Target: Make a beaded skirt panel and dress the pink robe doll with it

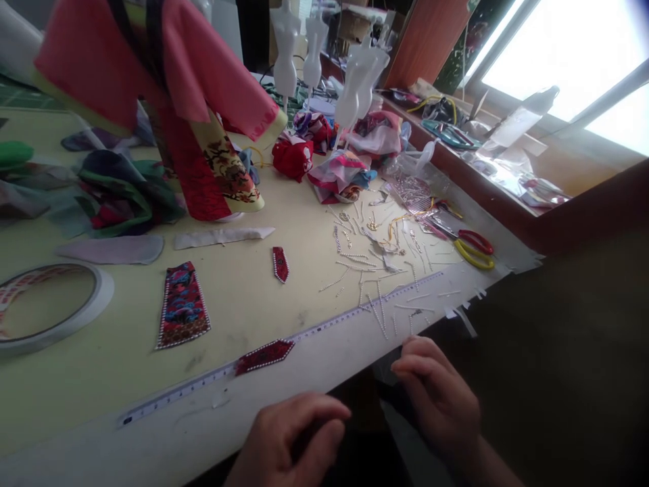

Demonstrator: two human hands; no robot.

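Observation:
My left hand (291,439) hovers at the near table edge, fingers curled downward with nothing visible in them. My right hand (439,396) sits just off the table edge, fingers bent and close together; whether it pinches anything is hidden. A small red beaded fabric piece (263,356) lies on the long ruler (284,338), nearest my left hand. A larger patterned fabric strip (181,306) and a tiny red beaded piece (280,264) lie farther in. Loose bead strands (378,270) are scattered ahead of my right hand.
A doll-size red robe (187,101) stands at the back left. White mini mannequins (355,88) and fabric scraps (334,172) crowd the back. Scissors with red and yellow handles (471,249) lie right. A tape roll (51,304) sits far left. A window ledge (487,169) borders the right.

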